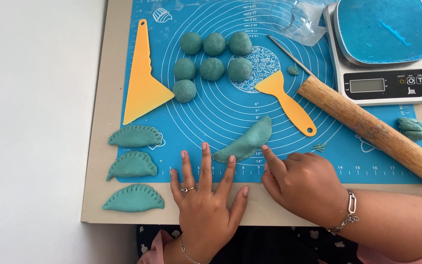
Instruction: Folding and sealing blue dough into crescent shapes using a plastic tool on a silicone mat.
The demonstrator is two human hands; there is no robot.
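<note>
Left hand (pixel 203 195) splayed flat, right hand (pixel 301 183) curled, both fingertip-pressing the soft, tearable folded teal dough half-moon (pixel 246 142) near the mat's (pixel 289 161) front edge.

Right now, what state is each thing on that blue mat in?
Folded dough piece: half-moon, edge smooth, both hands on it.
Left hand: flat, fingers spread, on the piece's lower edge.
Right hand: forefinger on the piece's edge.
Three finished pieces: edges crimped, lying left.
Seven dough balls: round, unrolled.
Rolling pin: lying idle, dough-smeared.
Small scraper: lying flat.
Scale: display blank.
</note>
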